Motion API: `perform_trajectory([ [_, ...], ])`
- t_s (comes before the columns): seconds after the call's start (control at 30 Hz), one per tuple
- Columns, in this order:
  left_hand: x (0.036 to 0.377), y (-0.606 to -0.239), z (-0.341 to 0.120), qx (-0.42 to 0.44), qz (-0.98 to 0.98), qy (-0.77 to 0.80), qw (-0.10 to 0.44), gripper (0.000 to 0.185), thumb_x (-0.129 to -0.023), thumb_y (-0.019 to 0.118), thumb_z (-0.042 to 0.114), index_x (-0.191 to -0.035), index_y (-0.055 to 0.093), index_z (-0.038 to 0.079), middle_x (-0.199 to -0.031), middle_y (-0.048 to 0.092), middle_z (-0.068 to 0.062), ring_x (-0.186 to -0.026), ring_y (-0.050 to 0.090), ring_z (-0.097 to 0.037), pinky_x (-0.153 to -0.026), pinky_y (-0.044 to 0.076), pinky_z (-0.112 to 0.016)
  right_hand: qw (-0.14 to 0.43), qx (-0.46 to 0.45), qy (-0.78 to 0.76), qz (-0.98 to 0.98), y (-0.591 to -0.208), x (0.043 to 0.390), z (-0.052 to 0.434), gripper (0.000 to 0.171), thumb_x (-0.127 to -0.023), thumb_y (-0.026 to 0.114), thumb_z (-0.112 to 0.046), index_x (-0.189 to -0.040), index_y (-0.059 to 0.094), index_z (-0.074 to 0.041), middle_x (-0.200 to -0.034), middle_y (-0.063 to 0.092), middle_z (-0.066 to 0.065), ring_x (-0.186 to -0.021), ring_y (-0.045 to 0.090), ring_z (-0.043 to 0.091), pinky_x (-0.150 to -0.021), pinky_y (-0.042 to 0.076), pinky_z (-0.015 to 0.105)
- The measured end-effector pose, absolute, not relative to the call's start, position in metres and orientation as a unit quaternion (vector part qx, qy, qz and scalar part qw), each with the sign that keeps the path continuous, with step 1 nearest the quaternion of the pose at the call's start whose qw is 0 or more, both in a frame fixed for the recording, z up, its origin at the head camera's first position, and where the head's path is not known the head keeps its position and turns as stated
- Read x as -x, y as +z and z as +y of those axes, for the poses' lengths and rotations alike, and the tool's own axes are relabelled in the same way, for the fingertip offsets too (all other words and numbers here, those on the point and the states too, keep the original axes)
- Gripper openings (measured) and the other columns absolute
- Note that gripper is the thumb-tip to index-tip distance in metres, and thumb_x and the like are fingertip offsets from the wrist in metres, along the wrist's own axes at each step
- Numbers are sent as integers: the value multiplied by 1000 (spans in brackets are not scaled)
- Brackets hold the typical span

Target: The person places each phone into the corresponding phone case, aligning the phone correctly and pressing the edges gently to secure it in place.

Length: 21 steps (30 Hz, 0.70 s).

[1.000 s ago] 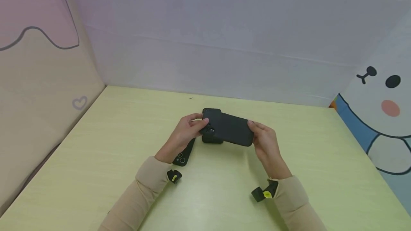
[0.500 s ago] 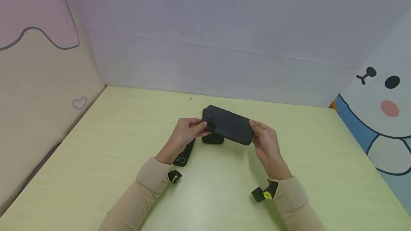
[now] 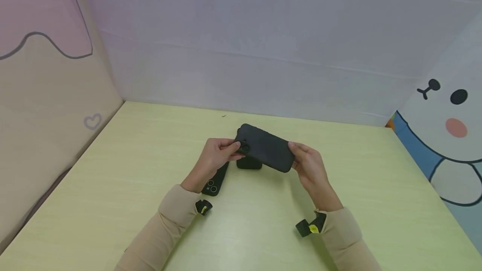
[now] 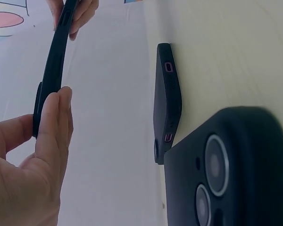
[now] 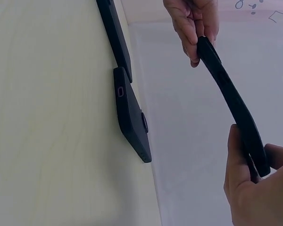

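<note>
Nearest the camera: two beige sleeves [image 3: 171, 221], each with a small black-and-yellow wrist unit [image 3: 203, 207] at the cuff.

Left hand [image 3: 212, 160]: fingers [image 4: 54, 127] curled, thumb opposing, pinching the camera end of a black phone case [image 3: 265, 148]. Left wrist view shows the case edge-on between thumb and fingers, thin and slightly bowed.

Right hand [image 3: 310, 168]: fingers [image 5: 238, 155] and thumb pinch the opposite short end of the same case. Right wrist view shows the case curving between the two hands, clearly bent along its length.

Position of the held case: raised off the bench [image 3: 113, 170], roughly level, long axis running left to right and tilted slightly down toward the right hand, outer back facing up toward the head camera, lens opening at the left-hand end.

On the bench under the left hand: a second black case [image 3: 214, 181] lying flat, two ringed lens holes visible at its near end; partly hidden by the left hand.

Just beyond it, under the held case: a third black case [image 3: 249, 162], flat on the bench, mostly hidden in the head view. Wrist views show its side with small port cut-outs; one corner is close to or touching the second case, and I cannot tell which.

Farthest: pale wall panels [image 3: 263, 53] around the bench; cartoon face [image 3: 452, 108] on the right panel, heart outline [image 3: 93, 120] on the left.
</note>
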State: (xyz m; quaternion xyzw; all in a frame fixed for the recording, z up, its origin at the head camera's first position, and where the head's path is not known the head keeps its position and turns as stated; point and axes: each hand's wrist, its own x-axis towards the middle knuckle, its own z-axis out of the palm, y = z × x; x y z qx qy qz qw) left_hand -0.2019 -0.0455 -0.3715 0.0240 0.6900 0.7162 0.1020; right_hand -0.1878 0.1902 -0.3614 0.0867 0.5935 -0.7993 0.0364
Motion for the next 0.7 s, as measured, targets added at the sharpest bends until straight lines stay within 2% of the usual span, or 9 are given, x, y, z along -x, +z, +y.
perform_trajectory([
  [0.2, 203, -371, -48, -28, 695, 714, 78, 32, -91, 56, 12, -119, 57, -4, -112, 62, -24, -82, 68, -18, -78, 53, -29, 65, -65, -772, 628, -362, 186, 189, 23, -91, 56, -10, -73, 68, -17, -74, 61, -6, -64, 60, 6, -62, 48, 23],
  [0.4, 204, -371, -46, 11, 712, 702, 31, 30, -92, 54, 17, -114, 60, -3, -102, 65, -21, -72, 65, -10, -76, 54, -27, 98, -27, -742, 662, -363, 184, 188, 18, -89, 57, -8, -79, 69, -18, -76, 63, -4, -63, 61, 8, -63, 51, 23],
  [0.53, 204, -374, -43, 22, 732, 681, -10, 29, -94, 53, 19, -111, 63, -2, -90, 66, -15, -67, 61, -8, -71, 53, -25, 118, 0, -721, 682, -363, 185, 187, 9, -88, 58, -7, -93, 67, -6, -79, 64, -3, -66, 62, 9, -66, 52, 24],
  [0.7, 202, -373, -42, 16, 772, 632, -66, 27, -94, 53, 21, -105, 68, 2, -73, 63, -11, -64, 57, -15, -61, 48, -23, 147, 25, -704, 695, -362, 184, 186, 27, -88, 59, -7, -108, 57, 11, -81, 64, -2, -68, 62, 9, -67, 52, 25],
])
